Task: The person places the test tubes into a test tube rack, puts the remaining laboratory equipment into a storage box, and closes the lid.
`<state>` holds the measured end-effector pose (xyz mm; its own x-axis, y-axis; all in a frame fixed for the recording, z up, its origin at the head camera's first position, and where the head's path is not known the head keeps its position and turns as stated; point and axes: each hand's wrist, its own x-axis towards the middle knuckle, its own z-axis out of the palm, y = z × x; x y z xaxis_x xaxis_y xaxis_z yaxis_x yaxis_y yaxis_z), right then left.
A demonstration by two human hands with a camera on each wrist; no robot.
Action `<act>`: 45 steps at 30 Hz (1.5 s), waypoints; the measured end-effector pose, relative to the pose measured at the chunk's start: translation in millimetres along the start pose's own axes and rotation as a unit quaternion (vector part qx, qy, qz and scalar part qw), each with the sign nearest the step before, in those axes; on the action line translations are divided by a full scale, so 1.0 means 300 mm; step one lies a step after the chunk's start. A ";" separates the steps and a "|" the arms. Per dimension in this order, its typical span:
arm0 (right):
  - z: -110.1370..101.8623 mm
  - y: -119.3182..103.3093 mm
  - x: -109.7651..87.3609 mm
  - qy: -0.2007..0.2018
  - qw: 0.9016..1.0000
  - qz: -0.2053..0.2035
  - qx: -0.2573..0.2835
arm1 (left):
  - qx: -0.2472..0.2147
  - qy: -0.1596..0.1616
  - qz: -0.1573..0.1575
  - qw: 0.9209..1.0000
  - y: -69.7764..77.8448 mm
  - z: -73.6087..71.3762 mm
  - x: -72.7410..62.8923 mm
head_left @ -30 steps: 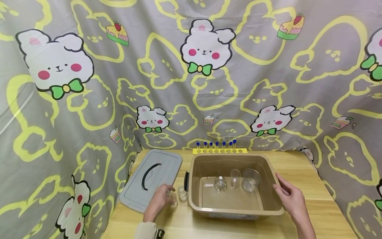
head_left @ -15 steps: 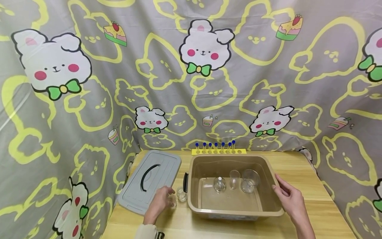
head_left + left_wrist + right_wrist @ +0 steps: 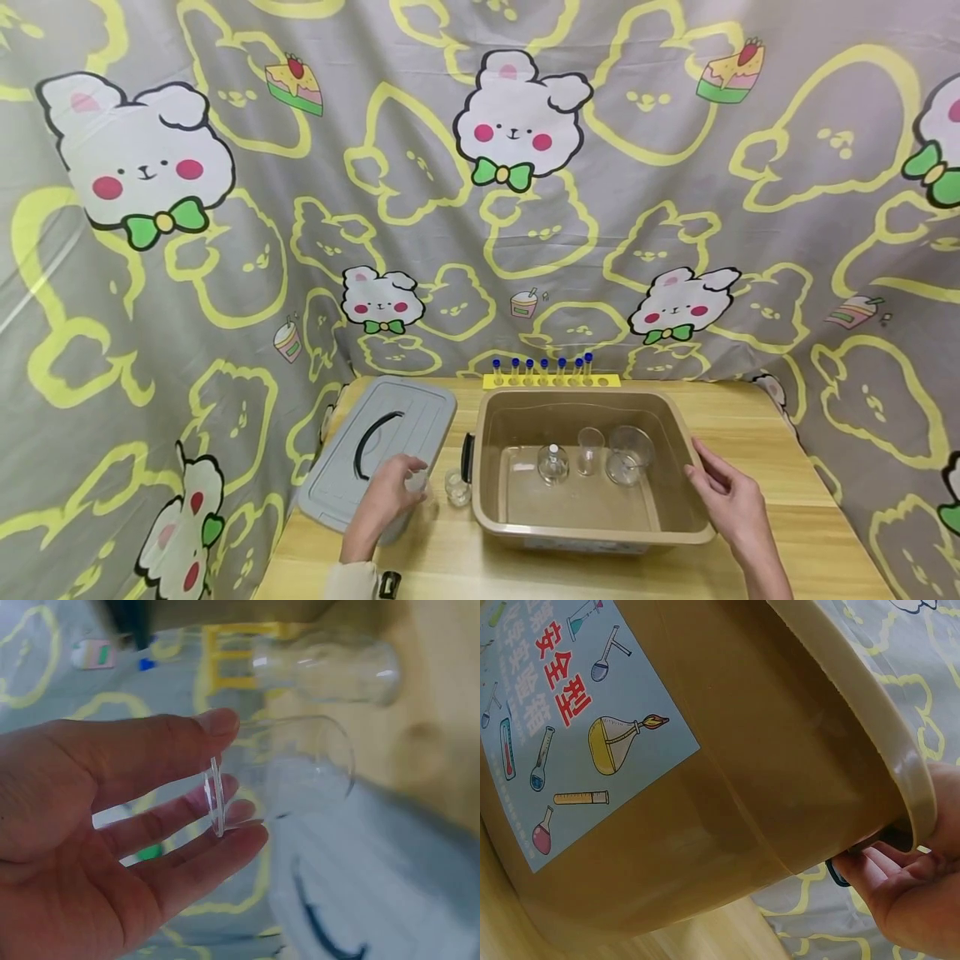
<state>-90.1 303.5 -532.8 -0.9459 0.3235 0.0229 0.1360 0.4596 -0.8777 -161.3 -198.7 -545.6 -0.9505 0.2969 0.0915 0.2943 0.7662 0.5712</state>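
My left hand point(image 3: 386, 496) pinches a small clear glass jar point(image 3: 296, 761) by one end, thumb on one side and fingers on the other. Thin flat glass edges show between the fingertips. The jar is raised beside the grey lid point(image 3: 375, 462). A second clear glass jar point(image 3: 458, 487) stands on the table, close to the brown plastic bin point(image 3: 592, 530). At the bin's right side, my right hand point(image 3: 735, 504) grips the rim, its fingers tucked beneath the edge in the right wrist view.
Inside the bin are a round glass lamp with a white top point(image 3: 553, 465), a narrow glass point(image 3: 591, 454) and a wide beaker point(image 3: 628, 457). A yellow rack point(image 3: 551, 381) of blue-capped tubes stands behind. A black handle point(image 3: 467, 457) juts from the bin's left. Patterned curtains point(image 3: 510, 225) enclose the table.
My left hand has lifted the glass jar from beside the other one and moved it left, partly over the grey lid. The right hand stays on the bin's rim.
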 end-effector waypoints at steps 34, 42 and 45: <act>-0.001 -0.003 0.000 0.000 1.000 0.000 0.008 | 0.058 0.095 0.101 0.989 0.372 -0.219 0.177; 0.002 -0.001 0.002 0.008 1.000 -0.008 0.007 | 0.038 0.081 0.164 0.982 0.464 -0.191 0.234; 0.001 -0.002 0.001 0.007 1.000 -0.007 0.006 | 0.025 0.065 0.175 0.982 0.498 -0.178 0.255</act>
<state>-90.7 303.0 -532.5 -0.9436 0.3285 0.0416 0.1194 0.4549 -0.8825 -195.4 -92.0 -409.9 -0.7944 0.4738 0.3801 0.6061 0.6591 0.4452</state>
